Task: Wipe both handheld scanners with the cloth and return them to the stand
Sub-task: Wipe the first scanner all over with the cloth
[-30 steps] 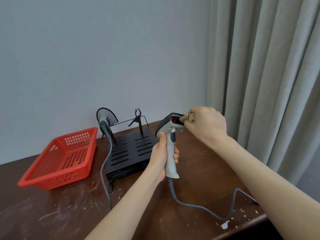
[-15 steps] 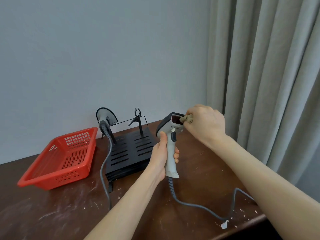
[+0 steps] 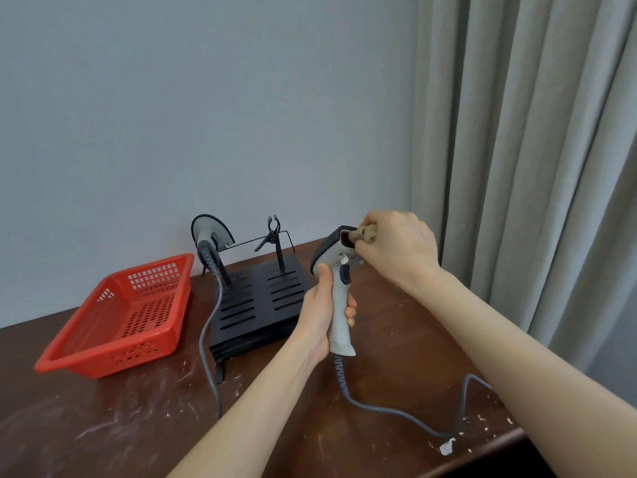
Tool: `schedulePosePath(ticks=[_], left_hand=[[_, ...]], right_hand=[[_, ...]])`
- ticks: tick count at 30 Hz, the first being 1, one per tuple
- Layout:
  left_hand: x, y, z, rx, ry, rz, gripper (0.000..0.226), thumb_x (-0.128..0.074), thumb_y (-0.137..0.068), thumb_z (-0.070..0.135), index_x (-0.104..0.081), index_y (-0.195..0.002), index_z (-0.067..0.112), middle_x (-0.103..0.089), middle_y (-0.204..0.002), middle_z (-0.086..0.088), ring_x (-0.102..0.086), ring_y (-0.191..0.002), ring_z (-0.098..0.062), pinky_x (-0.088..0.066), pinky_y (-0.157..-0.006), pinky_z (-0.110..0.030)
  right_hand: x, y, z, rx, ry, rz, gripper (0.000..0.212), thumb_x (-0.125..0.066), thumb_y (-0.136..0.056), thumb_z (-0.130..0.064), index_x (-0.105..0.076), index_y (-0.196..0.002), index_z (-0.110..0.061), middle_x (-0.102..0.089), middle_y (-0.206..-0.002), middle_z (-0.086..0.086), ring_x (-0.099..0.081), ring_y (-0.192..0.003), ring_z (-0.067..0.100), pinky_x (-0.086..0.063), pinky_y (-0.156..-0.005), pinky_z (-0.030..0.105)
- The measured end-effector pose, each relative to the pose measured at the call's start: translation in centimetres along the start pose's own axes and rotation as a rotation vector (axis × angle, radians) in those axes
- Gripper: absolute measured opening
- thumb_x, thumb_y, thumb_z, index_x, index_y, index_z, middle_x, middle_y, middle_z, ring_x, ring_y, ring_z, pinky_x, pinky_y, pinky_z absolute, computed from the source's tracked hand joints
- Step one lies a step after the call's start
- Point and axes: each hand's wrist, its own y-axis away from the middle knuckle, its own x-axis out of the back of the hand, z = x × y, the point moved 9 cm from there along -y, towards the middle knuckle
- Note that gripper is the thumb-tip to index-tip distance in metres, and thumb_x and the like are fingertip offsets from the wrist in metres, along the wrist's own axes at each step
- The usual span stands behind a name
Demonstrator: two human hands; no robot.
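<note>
Left hand (image 3: 319, 317), centre of frame, fist wrapped round the grip of the held scanner (image 3: 336, 291), holding it upright above the table (image 3: 103, 432); forearm comes in from bottom centre. Right hand (image 3: 400, 248), just right of centre, closed on a small bunched tan cloth (image 3: 367, 233), pressing it vs. the scanner's dark window; forearm runs in from lower right.

Held scanner: pale grey plastic handle, black hood, dark trigger, coiled grey cable (image 3: 396, 410) trailing to the table's lower-right edge. Second scanner (image 3: 210, 236) sits left-centre on the stand (image 3: 258, 301), a black slotted base w/ thin wire rail and an unoccupied clip post, at the table's back by the wall; its cable hangs down the front.

Red perforated plastic basket (image 3: 117, 319) at left, just beside stand. Table dark brown wood, scuffed, white flecks. Grey pleated curtain (image 3: 534, 167) at right.
</note>
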Motion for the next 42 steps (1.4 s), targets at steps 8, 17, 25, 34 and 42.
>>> schedulePosePath(ticks=[8, 17, 25, 34, 42], left_hand=[[0.3, -0.1, 0.2, 0.003, 0.017, 0.011, 0.064, -0.045, -0.078, 0.066, -0.057, -0.094, 0.005, -0.053, -0.051, -0.003, -0.046, -0.041, -0.012, -0.041, -0.040, -0.023], [0.9, -0.1, -0.5, 0.019, 0.011, 0.023, 0.059, -0.042, -0.084, 0.064, -0.058, -0.092, 0.007, -0.054, -0.052, -0.003, -0.046, -0.042, -0.012, -0.041, -0.041, -0.023], [0.9, -0.1, -0.4, 0.033, 0.035, 0.027, 0.061, -0.042, -0.082, 0.065, -0.059, -0.091, 0.007, -0.054, -0.051, -0.002, -0.046, -0.041, -0.011, -0.041, -0.040, -0.023], [0.5, -0.2, -0.4, 0.004, 0.009, 0.012, 0.065, -0.045, -0.074, 0.067, -0.058, -0.096, 0.007, -0.053, -0.052, -0.003, -0.046, -0.042, -0.012, -0.042, -0.041, -0.024], [0.6, -0.5, -0.7, 0.053, 0.061, 0.006, 0.063, -0.044, -0.074, 0.067, -0.058, -0.092, 0.008, -0.054, -0.052, -0.003, -0.046, -0.040, -0.010, -0.042, -0.039, -0.022]], right_hand=[[0.0, 0.3, -2.3, 0.230, -0.076, -0.074, 0.016, -0.060, -0.083, -0.025, -0.069, -0.096, -0.025, -0.062, -0.096, -0.006, -0.059, -0.089, 0.022, -0.045, -0.070, 0.033], [-1.1, 0.0, -0.2, 0.175, 0.155, -0.126, 0.021, -0.049, -0.090, -0.028, -0.067, -0.103, -0.030, -0.061, -0.103, -0.004, -0.058, -0.092, 0.027, -0.035, -0.066, 0.028], [-1.3, -0.2, -0.5, 0.083, -0.006, -0.148, 0.018, -0.053, -0.088, -0.035, -0.068, -0.097, -0.031, -0.064, -0.103, -0.005, -0.059, -0.093, 0.025, -0.043, -0.072, 0.031], [-1.9, 0.0, -0.2, -0.006, -0.398, -0.266, 0.006, -0.063, -0.078, -0.026, -0.068, -0.079, -0.030, -0.065, -0.057, -0.008, -0.063, -0.066, 0.018, -0.055, -0.069, 0.037], [1.2, -0.6, 2.7, -0.053, 0.080, -0.059, 0.023, -0.051, -0.085, -0.026, -0.066, -0.102, -0.030, -0.068, -0.100, 0.003, -0.061, -0.092, 0.032, -0.041, -0.068, 0.029]])
